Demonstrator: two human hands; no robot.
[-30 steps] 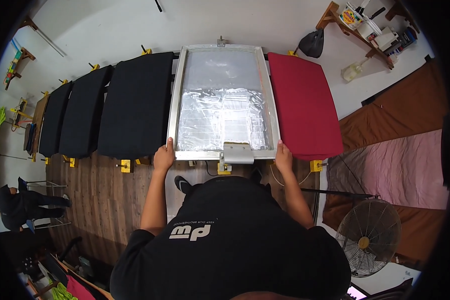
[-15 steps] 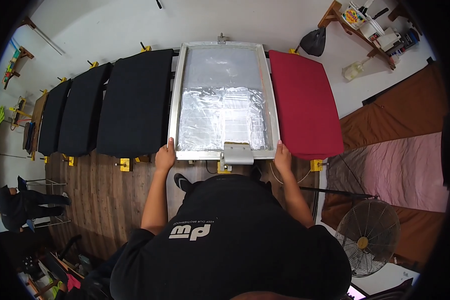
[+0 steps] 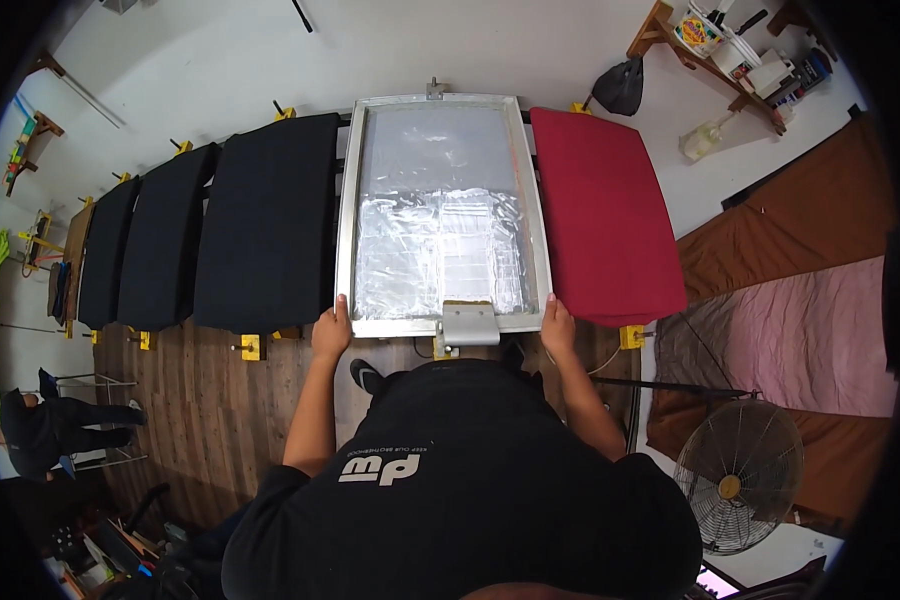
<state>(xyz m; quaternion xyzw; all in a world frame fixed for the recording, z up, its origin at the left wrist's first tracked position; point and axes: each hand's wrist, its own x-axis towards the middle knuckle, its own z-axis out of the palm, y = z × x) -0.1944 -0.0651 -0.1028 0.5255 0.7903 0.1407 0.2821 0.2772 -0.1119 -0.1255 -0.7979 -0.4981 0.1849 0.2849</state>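
A silver-framed screen point(image 3: 346, 220) lies in the middle of a row of boards, its mesh pale grey at the top and covered in shiny, wrinkled film over the lower part. A metal bracket point(image 3: 470, 324) is fixed at its near edge. My left hand point(image 3: 331, 328) grips the frame's near left corner, thumb along the outside. At the near right corner, my right hand point(image 3: 558, 325) holds the frame the same way. A red fabric-covered board point(image 3: 605, 215) adjoins the screen on the right; a black one point(image 3: 265, 220) is to its left.
More black boards point(image 3: 165, 235) continue leftward on yellow supports point(image 3: 252, 348). A person point(image 3: 45, 430) in dark clothes is at the far left by a metal stand. Upper right holds a wall shelf point(image 3: 720, 75) and hanging black bag point(image 3: 622, 88); lower right, a fan point(image 3: 738, 480).
The whole scene sits slightly lower in the picture than before, as if my view shifted. Both hands remain on the same corners of the screen frame.
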